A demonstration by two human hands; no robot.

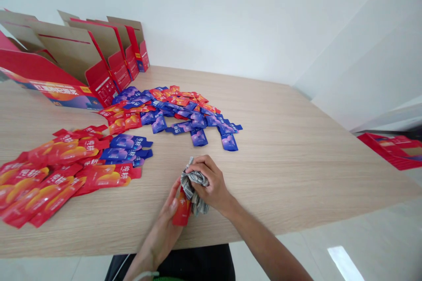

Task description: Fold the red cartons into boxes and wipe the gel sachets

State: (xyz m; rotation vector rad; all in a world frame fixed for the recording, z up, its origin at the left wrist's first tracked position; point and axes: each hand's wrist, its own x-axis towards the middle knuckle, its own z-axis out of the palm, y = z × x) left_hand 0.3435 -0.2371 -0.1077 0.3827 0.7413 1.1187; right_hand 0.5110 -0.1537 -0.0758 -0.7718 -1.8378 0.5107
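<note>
Near the table's front edge, my left hand (166,219) grips a red and orange pouch (182,210), its thumb lying along the printed face. My right hand (212,184) is closed round a crumpled grey striped cloth (194,180), which is pressed against the upper part of that pouch. The cloth hides the pouch's top end. To the left lies a heap of larger red pouches (62,180) with a few blue pouches (123,149) at its right side. Beyond my hands spreads a pile of small blue and red pouches (184,112).
Several open red cardboard boxes (75,59) stand in a row at the back left, flaps up. A white wall (231,22) rises behind the wooden table (296,153). Past the table's right edge, a red box (395,147) is partly in view.
</note>
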